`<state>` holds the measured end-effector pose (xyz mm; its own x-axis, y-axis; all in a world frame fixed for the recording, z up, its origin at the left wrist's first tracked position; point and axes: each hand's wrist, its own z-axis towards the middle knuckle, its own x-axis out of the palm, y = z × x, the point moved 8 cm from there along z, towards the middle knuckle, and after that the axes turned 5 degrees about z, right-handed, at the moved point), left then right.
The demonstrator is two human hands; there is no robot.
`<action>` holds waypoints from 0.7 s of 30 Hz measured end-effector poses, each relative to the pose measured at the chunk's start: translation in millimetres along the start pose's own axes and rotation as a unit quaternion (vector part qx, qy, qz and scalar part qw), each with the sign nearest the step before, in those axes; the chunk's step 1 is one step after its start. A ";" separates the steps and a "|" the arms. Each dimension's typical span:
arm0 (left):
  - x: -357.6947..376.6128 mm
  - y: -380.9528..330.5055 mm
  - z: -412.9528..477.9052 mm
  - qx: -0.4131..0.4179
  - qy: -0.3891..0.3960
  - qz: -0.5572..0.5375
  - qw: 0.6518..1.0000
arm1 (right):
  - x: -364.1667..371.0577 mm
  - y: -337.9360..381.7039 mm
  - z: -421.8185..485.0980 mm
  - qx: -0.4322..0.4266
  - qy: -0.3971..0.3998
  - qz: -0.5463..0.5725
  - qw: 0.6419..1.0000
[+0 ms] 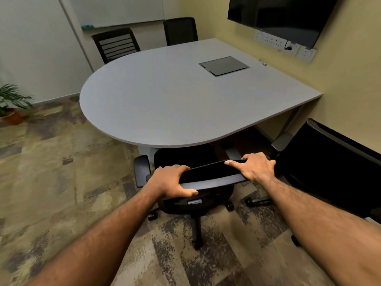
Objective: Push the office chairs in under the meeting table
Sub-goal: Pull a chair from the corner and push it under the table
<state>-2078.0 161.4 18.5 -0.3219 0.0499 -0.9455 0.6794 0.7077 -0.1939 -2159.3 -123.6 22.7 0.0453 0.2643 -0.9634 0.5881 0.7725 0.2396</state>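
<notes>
Gripping the curved top edge of the black mesh-backed office chair [191, 162], our left hand [172, 181] and right hand [254, 167] hold it partly under the smooth grey round-ended table [165, 96].

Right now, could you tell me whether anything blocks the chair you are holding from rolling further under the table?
Nothing visible blocks the chair; both hands grip its backrest and its seat already meets the table edge. The neighbouring chair stands apart on the right.

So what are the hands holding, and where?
Both hands hold the chair by the top edge of its backrest: left hand at the left end, right hand at the right end.
</notes>
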 end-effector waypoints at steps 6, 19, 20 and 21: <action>-14.8 50.9 -4.8 -0.071 -0.105 0.042 0.991 | -3.0 21.4 13.2 -0.093 -0.034 0.053 0.994; -48.5 71.7 59.0 -0.074 -0.101 0.031 0.992 | -8.4 35.5 81.9 -0.129 -0.030 0.041 0.990; -49.6 70.0 62.2 -0.078 -0.103 0.029 0.991 | -10.1 34.6 88.5 -0.132 -0.030 0.036 0.990; -50.0 66.4 64.8 -0.080 -0.107 0.034 0.991 | -11.2 32.4 94.3 -0.136 -0.031 0.031 0.990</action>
<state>-1974.1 160.2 35.9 -0.1210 -0.0368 -0.9920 0.5766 0.8108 -0.1004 -2064.6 -156.0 29.9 0.1281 0.2872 -0.9493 0.3445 0.8847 0.3141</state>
